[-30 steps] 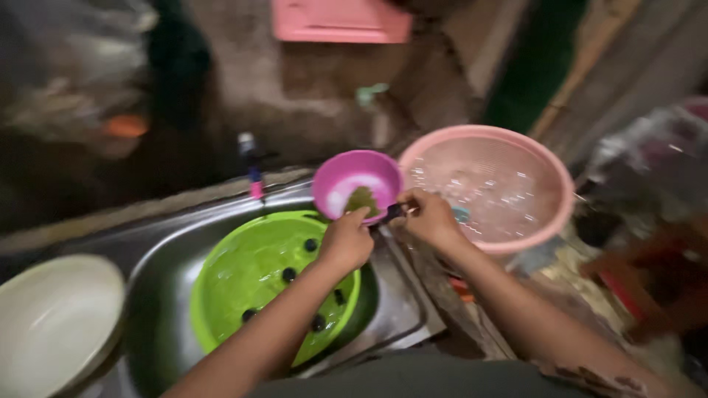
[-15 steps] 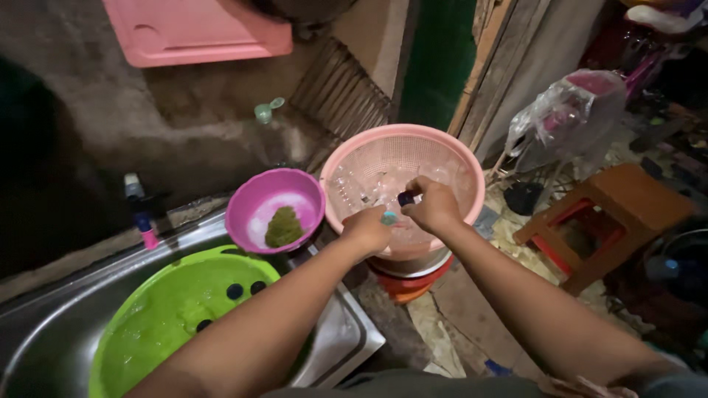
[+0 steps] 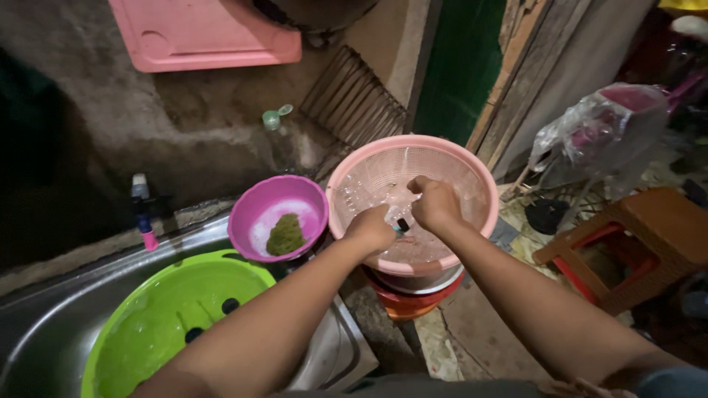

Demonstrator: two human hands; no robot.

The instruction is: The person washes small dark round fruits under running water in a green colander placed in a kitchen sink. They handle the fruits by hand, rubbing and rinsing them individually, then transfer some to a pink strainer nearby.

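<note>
**Pink basin, both hands inside**

Pink round plastic perforated basin point(image 3: 472, 166) set at centre right, stacked on a red bowl point(image 3: 413, 298) partly hidden beneath it; holds soapy water and foam. Left hand point(image 3: 371, 227) reaching over the near rim, fingers curled around a small dark slender object with a teal part point(image 3: 401, 225); too small to identify. Right hand point(image 3: 435, 204) just beside it, clenched in a loose fist above the foam, touching or nearly touching the same small object; cannot tell whether actually grasping it. Both forearms stretched up from the bottom edge, converging over the basin.

Left of the pink basin, just beside it: purple round plastic bowl point(image 3: 254, 203) holding a green scouring pad point(image 3: 285, 234) and some white suds. Lower left: lime-green round plastic colander bowl point(image 3: 158, 317) with dark holes in its bottom, seated in a stainless steel sink point(image 3: 44, 324). Behind the sink, against the rough grey wall: small tap with a pink end point(image 3: 142, 210). Higher up: pink flat plastic board point(image 3: 203, 33) leaning on the wall; small pale-green bottle cap point(image 3: 274, 118) on the ledge; dark wire rack point(image 3: 352, 103) tilted beside it. Far right: brown woven plastic stool point(image 3: 649, 239) on the floor; crumpled clear plastic bag point(image 3: 601, 136) over something pink behind it.
</note>
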